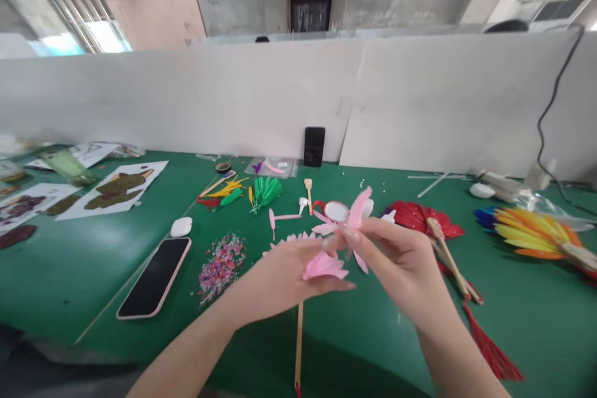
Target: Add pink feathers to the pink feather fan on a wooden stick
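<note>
Two hands together, fingertips meeting above the green table, roughly mid-view from where I watch. Right hand is clamped on a long pink petal, thumb against fingers near its lower end; it's the nearer hand to that one. Long axis runs near upright, tip up and leaning slightly right, pointing away from the wrists. Left hand comes in from the other side, palm side mostly hidden, closed around a pink tuft that lies nearly flat between its fingers and thumb, tips toward the right hand. So: petal up and beyond, tuft below and nearer me. Whether left fingertips also grip the petal's base, I can't tell, overlap hides it. White disc sits just beyond the fingertips, left of the petal. Wooden stick shows below the left hand, pointing toward me. Sequin pile left of that.
</note>
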Tool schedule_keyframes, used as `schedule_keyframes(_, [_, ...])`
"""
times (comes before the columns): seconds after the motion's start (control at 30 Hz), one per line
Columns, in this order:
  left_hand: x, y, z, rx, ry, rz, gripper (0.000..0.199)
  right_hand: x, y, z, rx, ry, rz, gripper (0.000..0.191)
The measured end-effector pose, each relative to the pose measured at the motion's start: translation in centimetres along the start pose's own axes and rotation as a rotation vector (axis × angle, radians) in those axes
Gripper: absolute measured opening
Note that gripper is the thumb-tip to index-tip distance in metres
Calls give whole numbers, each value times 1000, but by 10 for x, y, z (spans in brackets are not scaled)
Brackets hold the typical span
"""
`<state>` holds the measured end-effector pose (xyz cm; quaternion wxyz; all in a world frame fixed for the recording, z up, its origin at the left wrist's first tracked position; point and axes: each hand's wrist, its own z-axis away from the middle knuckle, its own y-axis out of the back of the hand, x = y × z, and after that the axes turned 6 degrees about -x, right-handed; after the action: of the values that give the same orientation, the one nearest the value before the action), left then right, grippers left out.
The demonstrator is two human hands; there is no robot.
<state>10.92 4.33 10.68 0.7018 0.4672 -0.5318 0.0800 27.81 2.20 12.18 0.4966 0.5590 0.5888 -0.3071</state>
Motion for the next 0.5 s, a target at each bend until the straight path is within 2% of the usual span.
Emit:
schedule_keyframes(0.1, [18,28,2,182,-12,33,31,-12,9,-1,-23,-13,66,11])
schedule_keyframes(0.17, [28,36,0,307,-56,138,31,-14,10,0,-64,-29,61,16])
schedule_keyframes(0.2, [32,36,-2,330,-68,190,33,-14,9,1,-74,-25,60,16])
schedule_keyframes(0.27, [38,32,-5,292,-90,287,33,-13,8,2,-74,3,64,12])
schedule_keyframes(0.37, [43,23,-8,188,-189,427,21,-9,9,6,-18,41,44,7])
schedule_keyframes(0.43, [44,21,-8,171,-244,492,15,-6,10,8,15,32,12,5])
schedule_keyframes(0.5, [45,21,-8,176,-237,522,12,-3,11,10,31,0,-7,6])
